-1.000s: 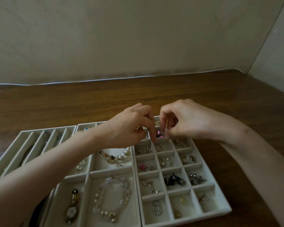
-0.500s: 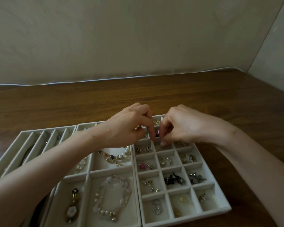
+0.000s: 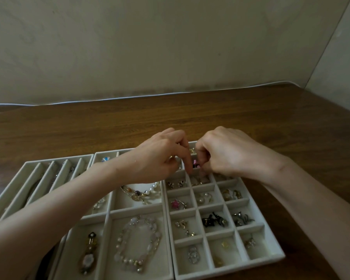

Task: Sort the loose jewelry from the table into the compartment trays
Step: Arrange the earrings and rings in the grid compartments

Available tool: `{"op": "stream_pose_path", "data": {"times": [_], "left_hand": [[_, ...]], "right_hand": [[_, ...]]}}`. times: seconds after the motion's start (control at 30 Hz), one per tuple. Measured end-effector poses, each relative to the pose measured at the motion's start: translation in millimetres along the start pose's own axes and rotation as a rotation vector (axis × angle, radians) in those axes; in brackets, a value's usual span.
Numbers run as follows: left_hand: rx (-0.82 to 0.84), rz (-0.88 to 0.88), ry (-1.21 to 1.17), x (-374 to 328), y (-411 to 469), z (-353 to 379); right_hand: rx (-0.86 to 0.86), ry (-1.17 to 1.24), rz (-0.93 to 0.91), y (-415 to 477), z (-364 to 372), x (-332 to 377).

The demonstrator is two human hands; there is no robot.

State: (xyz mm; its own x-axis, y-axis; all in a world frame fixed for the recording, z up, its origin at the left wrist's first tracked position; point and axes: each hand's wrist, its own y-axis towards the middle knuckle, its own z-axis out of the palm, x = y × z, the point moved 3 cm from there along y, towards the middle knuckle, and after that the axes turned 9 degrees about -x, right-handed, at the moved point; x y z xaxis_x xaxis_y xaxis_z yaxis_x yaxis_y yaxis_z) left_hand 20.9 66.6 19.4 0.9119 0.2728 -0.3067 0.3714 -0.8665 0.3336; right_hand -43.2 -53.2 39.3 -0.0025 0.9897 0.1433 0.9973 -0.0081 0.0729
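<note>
Three pale felt trays lie side by side on the wooden table: a slotted tray (image 3: 31, 179), a tray with large compartments (image 3: 109, 214), and a small-grid tray (image 3: 269, 257) holding several earrings and charms. Both hands meet over the far rows of the grid tray. Between them shows a small pink piece (image 3: 194, 164). My right hand (image 3: 228, 154) has curled fingers closed in on it from the right. My left hand (image 3: 158, 158) is curled too, with its index tip down against the piece's left side. Its thumb is hidden, so its hold is unclear.
A beaded bracelet (image 3: 137, 237), a pearl necklace (image 3: 139, 193) and a flower pendant (image 3: 88, 257) fill the middle tray. Chains lie in the slotted tray. Bare wooden table (image 3: 170, 118) stretches behind the trays to a wall, with a white cable (image 3: 109, 99) along the back edge.
My right hand has dropped a little and drawn in closer to the left hand, around the pink piece. My left hand has hardly moved.
</note>
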Motion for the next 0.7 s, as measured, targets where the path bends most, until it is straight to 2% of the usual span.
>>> {"op": "stream_pose_path", "data": {"times": [0.2,0.4,0.57,0.7], "left_hand": [[0.068,-0.01,0.013,-6.9,0.7,3.1],[0.168,0.009,0.087,-14.2,0.7,11.4],[0.039,0.07,0.066,-11.9,5.5,8.2],[-0.093,0.049,0.062,-10.6,10.4,5.6]], "right_hand": [[0.025,0.144,0.077,-6.1,-22.0,-16.6],[0.141,0.163,0.17,-10.4,-29.0,-37.2],[0.177,0.089,0.167,-10.9,-23.9,-31.5],[0.156,-0.094,0.124,-8.8,-17.7,-18.7]]}}
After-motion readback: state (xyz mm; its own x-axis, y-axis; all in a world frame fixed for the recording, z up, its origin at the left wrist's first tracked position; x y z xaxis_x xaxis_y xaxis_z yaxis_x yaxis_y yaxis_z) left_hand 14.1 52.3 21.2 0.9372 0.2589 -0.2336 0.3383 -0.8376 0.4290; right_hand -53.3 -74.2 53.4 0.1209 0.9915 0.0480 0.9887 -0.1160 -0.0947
